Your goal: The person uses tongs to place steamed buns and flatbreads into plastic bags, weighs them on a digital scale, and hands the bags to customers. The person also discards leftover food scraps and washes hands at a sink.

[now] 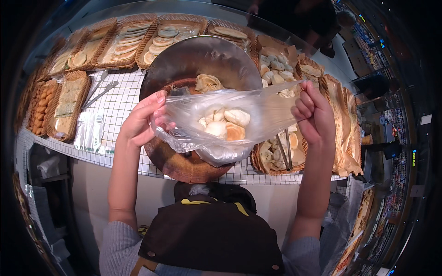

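A clear plastic bag (266, 110) is stretched wide between my two hands, with several pale buns (217, 129) inside, one of them browned. My left hand (146, 119) grips the bag's left edge, and my right hand (312, 110) pinches its pulled-out right corner. Beneath the bag stands a large round vessel (203, 51) with a dark metal wall and a brown, wooden-looking lower part. A folded flatbread (208, 83) lies in it, behind the bag. The bag hides much of the vessel's inside.
Wicker baskets of flatbreads (127, 43) line the counter's far side. At right, metal tongs (285, 148) rest in a basket of buns (267, 155). Grey tongs (101, 95) and folded plastic bags (89, 131) lie on the tiled counter (121, 100) at left. A person (300, 17) stands beyond the glass.
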A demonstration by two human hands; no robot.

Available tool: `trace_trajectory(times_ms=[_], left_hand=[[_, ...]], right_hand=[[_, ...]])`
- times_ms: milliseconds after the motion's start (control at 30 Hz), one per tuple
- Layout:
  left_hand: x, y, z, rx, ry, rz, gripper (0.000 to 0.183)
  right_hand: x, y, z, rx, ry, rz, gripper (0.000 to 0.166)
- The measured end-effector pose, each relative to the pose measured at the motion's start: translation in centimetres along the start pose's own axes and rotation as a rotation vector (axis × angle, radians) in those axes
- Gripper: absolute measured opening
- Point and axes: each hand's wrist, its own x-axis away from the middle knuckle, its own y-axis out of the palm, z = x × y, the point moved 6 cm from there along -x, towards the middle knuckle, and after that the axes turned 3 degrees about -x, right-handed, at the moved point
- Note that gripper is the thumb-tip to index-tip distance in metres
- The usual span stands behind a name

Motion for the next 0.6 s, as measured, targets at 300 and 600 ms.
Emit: trace_trajectory(times_ms=[300,600], left_hand=[[2.1,19.3,9.2,-0.259,0.345,-0.474,0.046],[-2.8,36.2,-5.1,-0.410,-0.150,-0.621,0.090]], right_hand=[[13.4,2.3,-13.7,-0.124,-0.470,-0.296,0.032],[35.8,-13.7,-18.2,-0.152,-0.970,-0.008,0.039]])
